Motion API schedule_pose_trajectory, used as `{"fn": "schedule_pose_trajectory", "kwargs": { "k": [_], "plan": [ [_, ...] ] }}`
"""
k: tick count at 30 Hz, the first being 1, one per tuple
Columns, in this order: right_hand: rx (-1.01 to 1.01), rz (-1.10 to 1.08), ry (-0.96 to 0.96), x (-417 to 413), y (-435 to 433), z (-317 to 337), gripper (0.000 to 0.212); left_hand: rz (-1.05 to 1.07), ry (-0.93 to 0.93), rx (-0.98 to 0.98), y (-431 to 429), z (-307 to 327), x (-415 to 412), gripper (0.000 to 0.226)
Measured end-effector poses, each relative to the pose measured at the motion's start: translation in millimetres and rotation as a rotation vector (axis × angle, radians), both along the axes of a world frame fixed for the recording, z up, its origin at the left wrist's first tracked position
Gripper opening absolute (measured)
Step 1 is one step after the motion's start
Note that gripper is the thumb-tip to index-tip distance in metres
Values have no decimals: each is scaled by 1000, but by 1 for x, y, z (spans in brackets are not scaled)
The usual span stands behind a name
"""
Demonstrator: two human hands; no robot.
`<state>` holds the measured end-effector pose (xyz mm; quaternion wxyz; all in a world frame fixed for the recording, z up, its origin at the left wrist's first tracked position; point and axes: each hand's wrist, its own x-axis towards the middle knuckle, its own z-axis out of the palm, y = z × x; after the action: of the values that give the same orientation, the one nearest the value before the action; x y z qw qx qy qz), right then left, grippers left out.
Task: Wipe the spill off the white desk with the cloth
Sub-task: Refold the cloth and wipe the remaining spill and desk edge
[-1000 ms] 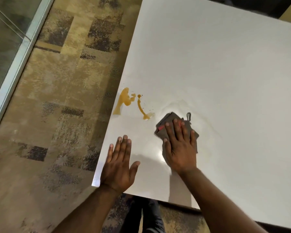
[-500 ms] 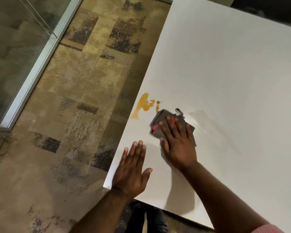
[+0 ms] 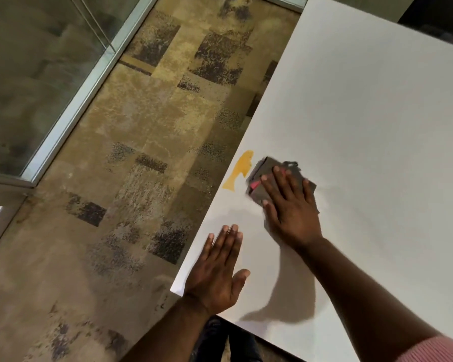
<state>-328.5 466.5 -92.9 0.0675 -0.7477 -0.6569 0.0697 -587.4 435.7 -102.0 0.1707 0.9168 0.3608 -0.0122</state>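
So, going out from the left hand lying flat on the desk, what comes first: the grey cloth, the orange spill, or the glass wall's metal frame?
From the left hand, at the white desk's near corner, in the head view:
1. Grey cloth, ahead and slightly right, under the right hand.
2. Orange spill, just past the cloth's left edge, at the desk's edge; close to the cloth's rank.
3. Metal frame, far left across the carpet.

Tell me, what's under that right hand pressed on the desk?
Under the right hand lies a folded grey cloth with a red patch showing, flat on the white desk beside the orange spill. Whether any spill lies beneath the cloth is hidden.
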Motion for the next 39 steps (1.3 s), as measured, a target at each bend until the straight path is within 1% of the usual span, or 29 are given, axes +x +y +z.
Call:
{"fn": "schedule_pose_trajectory", "kwargs": {
  "k": [3, 5, 8, 10, 11, 12, 14, 16, 18, 20, 22, 23, 26, 28, 30, 31, 33, 35, 36, 38, 39],
  "plan": [
    [9, -101, 29, -8, 53, 6, 57, -1, 16, 14, -1, -1, 0, 81],
    [13, -65, 55, -31, 76, 7, 56, 3, 29, 17, 0, -1, 1, 80],
    [37, 162, 63, -59, 64, 0, 55, 8, 37, 28, 0, 0, 2, 78],
    [22, 316, 50, -52, 45, -5, 55, 11, 35, 28, 0, 1, 2, 78],
    [16, 356, 37, -43, 44, -5, 55, 13, 21, 28, 0, 1, 1, 78],
    [14, 352, 22, -33, 51, -5, 56, 16, 2, 34, 1, 1, 1, 78],
    [11, 244, 12, -23, 78, -4, 57, 24, -23, 44, 1, 2, 2, 77],
    [-8, 131, 33, -26, 109, -1, 58, 39, -65, 50, 0, 4, 0, 76],
    [-18, 81, 62, -33, 126, -1, 57, 42, -122, 50, 0, 5, 0, 75],
    [-10, 99, 80, -39, 124, -3, 56, 38, -127, 60, -1, 4, -1, 75],
    [10, 163, 78, -47, 109, -6, 55, 45, -109, 64, -2, 3, -2, 74],
    [14, 197, 70, -53, 98, -7, 55, 60, -130, 62, -2, 2, -3, 73],
    [28, 298, 65, -77, 62, -8, 55, 191, -300, 12, 0, 2, -6, 71],
    [10, 361, 94, -93, 36, -6, 57, 379, -440, -55, 2, 4, -7, 70],
    [-33, 403, 114, -107, 16, -1, 59, 610, -555, -150, 7, 11, -4, 71],
    [-62, 425, 144, -111, 8, 4, 60, 686, -585, -172, 10, 16, -1, 72],
    [-100, 446, 252, -116, -2, 16, 61, 721, -589, -153, 17, 22, 1, 71],
    [-45, 395, 357, -105, -14, 28, 59, 672, -548, -86, 22, 28, 9, 66],
    [-4, 321, 383, -93, -22, 31, 58, 652, -515, -39, 24, 30, 13, 62],
    [37, 114, 367, -66, -45, 29, 57, 657, -403, 51, 26, 33, 24, 57],
    [29, 27, 340, -54, -58, 27, 58, 680, -326, 68, 28, 34, 30, 58]
  ]
}}
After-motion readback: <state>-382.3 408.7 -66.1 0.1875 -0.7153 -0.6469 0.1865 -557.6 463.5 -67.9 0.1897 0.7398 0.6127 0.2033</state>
